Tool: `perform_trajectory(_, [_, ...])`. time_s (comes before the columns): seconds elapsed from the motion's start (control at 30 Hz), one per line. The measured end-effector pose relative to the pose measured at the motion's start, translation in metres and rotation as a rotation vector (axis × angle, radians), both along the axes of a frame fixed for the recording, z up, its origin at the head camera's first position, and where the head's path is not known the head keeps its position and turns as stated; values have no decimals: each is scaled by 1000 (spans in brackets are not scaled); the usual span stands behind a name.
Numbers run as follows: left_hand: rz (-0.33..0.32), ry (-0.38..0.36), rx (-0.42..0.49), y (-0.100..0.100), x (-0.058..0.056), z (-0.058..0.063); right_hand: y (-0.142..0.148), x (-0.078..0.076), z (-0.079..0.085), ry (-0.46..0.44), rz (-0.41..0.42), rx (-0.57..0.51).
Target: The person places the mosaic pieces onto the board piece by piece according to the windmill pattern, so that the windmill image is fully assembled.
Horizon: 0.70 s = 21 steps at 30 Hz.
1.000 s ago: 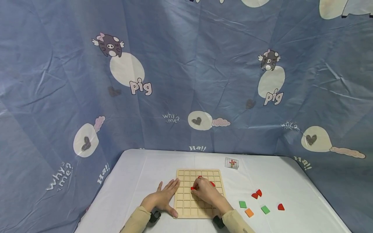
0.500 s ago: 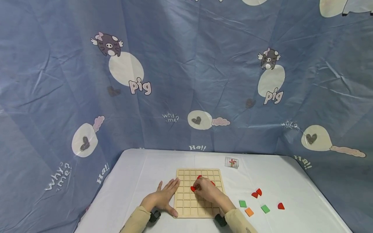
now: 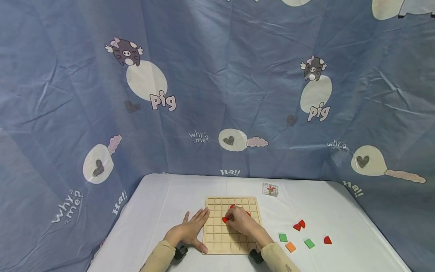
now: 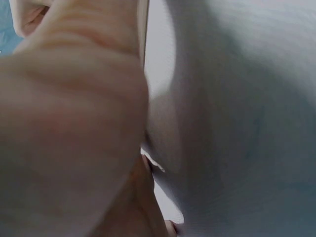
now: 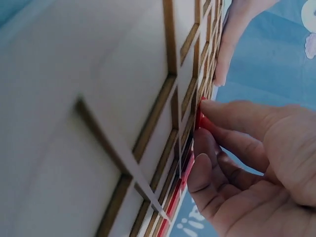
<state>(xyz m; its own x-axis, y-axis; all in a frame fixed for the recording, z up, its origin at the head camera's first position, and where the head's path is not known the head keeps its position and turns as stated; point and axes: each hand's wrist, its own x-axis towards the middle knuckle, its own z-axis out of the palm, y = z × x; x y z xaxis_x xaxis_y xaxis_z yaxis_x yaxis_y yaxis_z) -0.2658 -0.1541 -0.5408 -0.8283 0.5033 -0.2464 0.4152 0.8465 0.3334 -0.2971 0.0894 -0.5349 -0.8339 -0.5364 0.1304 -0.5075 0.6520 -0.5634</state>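
A pale wooden grid board (image 3: 217,238) lies on the white table. My left hand (image 3: 190,228) is spread flat along its left edge, fingertips at the rim and thumb at the near corner. My right hand (image 3: 242,223) reaches over the board and pinches a red quarter-circle piece (image 3: 224,220) at a cell left of the middle. In the right wrist view its fingertips meet the red piece (image 5: 201,117) close against the grid. Further red pieces sit on the board just beyond the hand (image 3: 232,206) and to its right, partly hidden by it.
Loose on the table to the right lie green tiles (image 3: 283,237), an orange tile (image 3: 290,247) and several red quarter-circle pieces (image 3: 327,240). A small card with a pinwheel picture (image 3: 270,189) lies behind the board. A blue printed cloth (image 3: 272,75) hangs behind the table.
The right fingertips have shifted slightly to the right, and more of the red piece shows beside them. My left hand has stayed in place.
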Motion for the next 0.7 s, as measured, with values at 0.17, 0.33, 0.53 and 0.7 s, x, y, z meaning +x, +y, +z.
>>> perform_trajectory(0.17, [1,-5,6,1,1,1,0,-1,-1,-7,-20,-5])
perform_trajectory(0.33, [1,-3,7,1,1,2,0,-1,-2,1,-19,-6])
perform_trajectory(0.53, [-1,-11,9,0,2,3,0,1,-2,-10,-8,-28])
perform_trajectory(0.7, [-5,-10,6,1,2,3,0,3,-1,-26,-7,-37])
